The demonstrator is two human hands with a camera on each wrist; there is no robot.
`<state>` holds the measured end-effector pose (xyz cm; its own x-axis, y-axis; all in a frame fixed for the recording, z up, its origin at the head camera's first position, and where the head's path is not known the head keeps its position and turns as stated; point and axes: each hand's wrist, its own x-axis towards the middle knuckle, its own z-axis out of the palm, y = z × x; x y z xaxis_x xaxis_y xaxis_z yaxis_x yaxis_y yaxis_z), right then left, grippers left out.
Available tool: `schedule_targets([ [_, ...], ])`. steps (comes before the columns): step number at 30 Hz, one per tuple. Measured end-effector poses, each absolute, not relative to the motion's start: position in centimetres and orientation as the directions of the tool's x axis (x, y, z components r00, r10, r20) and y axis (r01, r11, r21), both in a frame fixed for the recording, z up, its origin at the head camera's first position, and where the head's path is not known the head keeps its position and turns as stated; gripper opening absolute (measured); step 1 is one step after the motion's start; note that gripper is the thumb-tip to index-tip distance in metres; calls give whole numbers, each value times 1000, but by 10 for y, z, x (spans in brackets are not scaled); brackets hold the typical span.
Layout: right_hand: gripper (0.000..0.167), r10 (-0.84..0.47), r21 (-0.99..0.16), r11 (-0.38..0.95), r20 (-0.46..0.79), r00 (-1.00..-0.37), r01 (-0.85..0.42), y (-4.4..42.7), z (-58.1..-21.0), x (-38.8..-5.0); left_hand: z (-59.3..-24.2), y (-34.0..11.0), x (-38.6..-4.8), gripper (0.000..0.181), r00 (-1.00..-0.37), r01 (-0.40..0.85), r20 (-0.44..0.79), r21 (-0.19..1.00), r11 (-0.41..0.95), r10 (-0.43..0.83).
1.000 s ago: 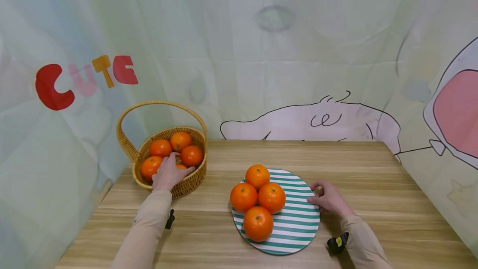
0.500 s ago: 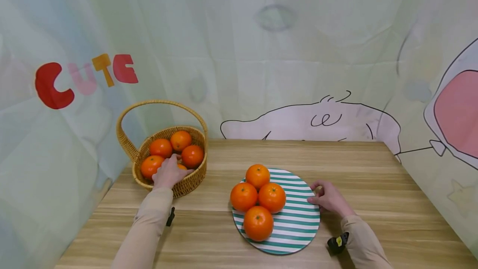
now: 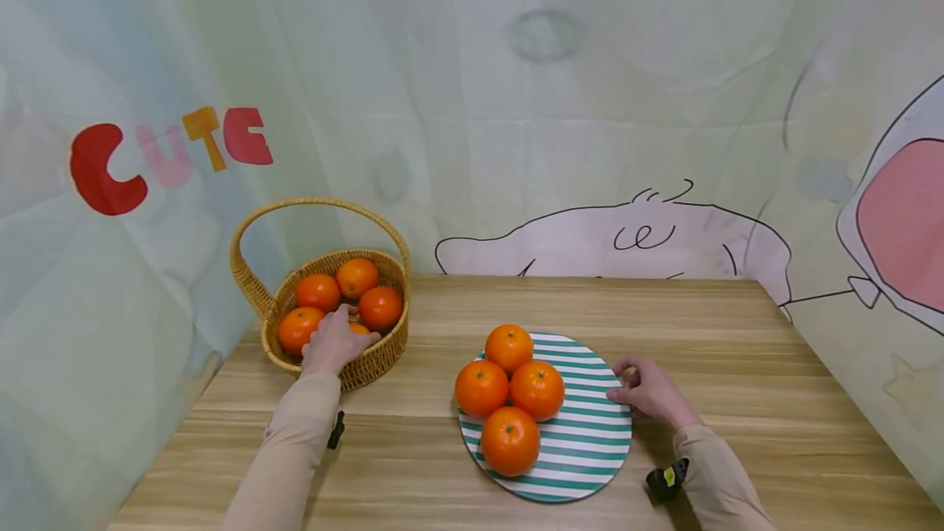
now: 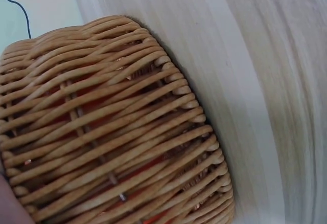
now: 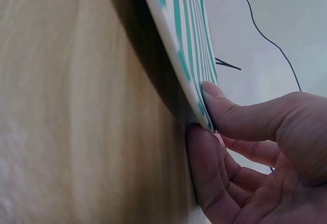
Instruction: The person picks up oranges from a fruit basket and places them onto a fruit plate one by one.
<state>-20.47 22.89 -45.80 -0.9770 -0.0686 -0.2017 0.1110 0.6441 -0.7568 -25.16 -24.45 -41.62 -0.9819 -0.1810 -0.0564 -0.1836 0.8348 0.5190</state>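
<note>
Left hand spans the near orange inside the basket, grip partly hidden, cannot tell if closed; right hand pinches the rim of the plate, best held level so its four oranges don't roll.

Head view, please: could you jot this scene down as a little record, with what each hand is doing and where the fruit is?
Left hand: inside the wicker basket, over a partly hidden fruit; firmness of hold unclear
Right hand: pinches the edge of the striped plate, thumb on top
Plate fruit: four, all orange, grouped on the plate's left side
Basket fruit: four plainly visible, plus the one under the hand
Basket handle: arched above the basket
Surface: wooden table
Backdrop: curtain with cartoon drawings
</note>
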Motion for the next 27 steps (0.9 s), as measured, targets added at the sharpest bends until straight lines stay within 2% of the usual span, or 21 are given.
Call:
schedule_targets([
  [10, 35, -63, -755, 646, -201, -978, 114, 229, -458, -204, -417, -246, -251, 81, -983, -174, -50, 582, 795, -178],
  [15, 35, -65, -756, 646, -196, -978, 108, 229, -459, -204, -416, -247, -252, 84, -988, -153, -78, 571, 807, -132],
  [21, 34, -66, -757, 645, -196, -978, 108, 229, -459, -204, -414, -248, -253, 86, -978, -202, -158, 540, 817, -138],
  [27, 34, -68, -761, 641, -190, -980, 103, 228, -458, -204, -415, -248, -253, 84, -981, -187, -141, 540, 821, -131],
])
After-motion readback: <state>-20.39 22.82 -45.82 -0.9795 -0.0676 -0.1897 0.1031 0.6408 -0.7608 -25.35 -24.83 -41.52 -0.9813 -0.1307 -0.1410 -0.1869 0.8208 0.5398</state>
